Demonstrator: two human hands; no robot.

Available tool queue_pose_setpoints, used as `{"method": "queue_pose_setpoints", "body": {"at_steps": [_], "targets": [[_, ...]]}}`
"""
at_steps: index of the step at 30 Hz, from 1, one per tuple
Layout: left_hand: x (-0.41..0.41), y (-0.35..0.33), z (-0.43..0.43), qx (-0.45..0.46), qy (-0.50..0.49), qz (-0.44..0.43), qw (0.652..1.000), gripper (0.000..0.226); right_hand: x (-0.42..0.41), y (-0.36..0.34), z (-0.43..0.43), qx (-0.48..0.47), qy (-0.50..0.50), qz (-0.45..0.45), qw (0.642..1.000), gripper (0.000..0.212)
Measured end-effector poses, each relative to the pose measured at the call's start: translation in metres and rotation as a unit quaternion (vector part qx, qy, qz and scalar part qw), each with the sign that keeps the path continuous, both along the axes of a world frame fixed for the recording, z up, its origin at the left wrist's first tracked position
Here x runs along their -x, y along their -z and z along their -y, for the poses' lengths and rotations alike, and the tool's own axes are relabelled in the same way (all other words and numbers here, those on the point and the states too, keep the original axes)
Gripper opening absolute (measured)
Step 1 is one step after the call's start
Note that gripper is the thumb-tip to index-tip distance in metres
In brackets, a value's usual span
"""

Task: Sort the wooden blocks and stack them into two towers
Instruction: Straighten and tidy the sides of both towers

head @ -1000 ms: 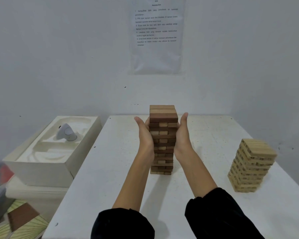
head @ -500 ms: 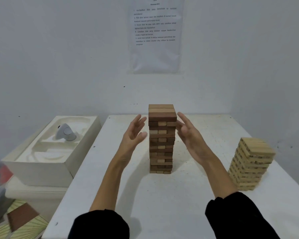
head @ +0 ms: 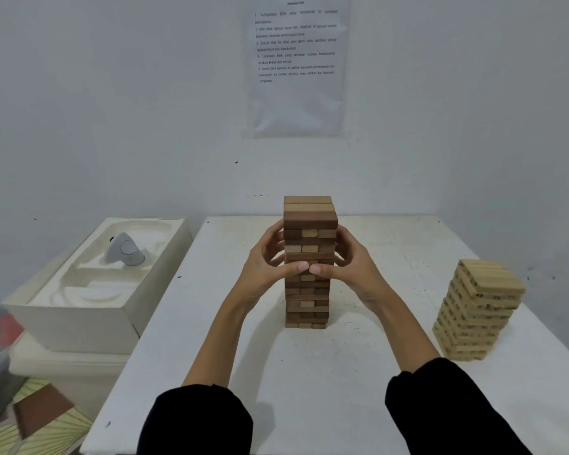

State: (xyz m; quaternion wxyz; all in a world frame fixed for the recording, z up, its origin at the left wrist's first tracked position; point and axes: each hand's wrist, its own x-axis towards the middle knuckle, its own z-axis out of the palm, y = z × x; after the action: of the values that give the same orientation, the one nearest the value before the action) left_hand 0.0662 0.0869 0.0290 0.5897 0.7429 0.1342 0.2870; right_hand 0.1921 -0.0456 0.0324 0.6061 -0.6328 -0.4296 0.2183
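Note:
A tall tower of dark brown wooden blocks [head: 307, 224], with a few pale ends among them, stands upright in the middle of the white table [head: 309, 372]. My left hand [head: 266, 264] wraps the tower's left side, its thumb across the front. My right hand [head: 350, 262] wraps the right side the same way. The two thumb tips meet on the tower's front, about halfway up. A shorter tower of pale wooden blocks [head: 477, 310] stands apart at the table's right, its layers slightly skewed.
A white moulded foam box [head: 89, 290] with a grey device [head: 125, 249] in it sits left of the table. Walls close the back and right sides. A printed sheet [head: 296, 60] hangs on the back wall. Clutter lies on the floor at bottom left.
A second ago both palms pressed flat on the dark tower's sides. They then opened away from it. Now both hands have closed around it again, thumbs on the front.

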Motion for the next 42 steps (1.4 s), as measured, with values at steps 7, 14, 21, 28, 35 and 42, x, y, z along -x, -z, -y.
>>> {"method": "queue_pose_setpoints", "body": {"at_steps": [7, 14, 21, 28, 35, 42], "targets": [[-0.001, 0.002, 0.001, 0.002, -0.009, 0.001, 1.000, 0.083, 0.005, 0.000, 0.000, -0.003, 0.023, -0.004, 1.000, 0.086], [0.001, 0.000, -0.004, 0.003, -0.005, 0.005, 1.000, 0.085, 0.002, -0.005, 0.006, -0.018, 0.001, -0.002, 1.000, 0.086], [-0.003, -0.007, -0.008, -0.013, 0.005, -0.004, 1.000, 0.088, -0.002, -0.016, 0.005, -0.048, -0.006, 0.002, 0.999, 0.079], [-0.005, -0.006, -0.009, -0.015, 0.002, -0.012, 1.000, 0.084, -0.006, -0.019, 0.006, -0.041, -0.021, -0.003, 0.999, 0.077], [-0.004, -0.010, -0.006, -0.017, -0.001, -0.001, 1.000, 0.086, -0.004, -0.021, 0.005, -0.031, -0.022, 0.009, 0.999, 0.082], [-0.005, -0.014, -0.005, -0.031, -0.012, 0.001, 0.999, 0.086, -0.004, -0.023, 0.004, -0.017, -0.002, 0.027, 0.999, 0.080]]}}
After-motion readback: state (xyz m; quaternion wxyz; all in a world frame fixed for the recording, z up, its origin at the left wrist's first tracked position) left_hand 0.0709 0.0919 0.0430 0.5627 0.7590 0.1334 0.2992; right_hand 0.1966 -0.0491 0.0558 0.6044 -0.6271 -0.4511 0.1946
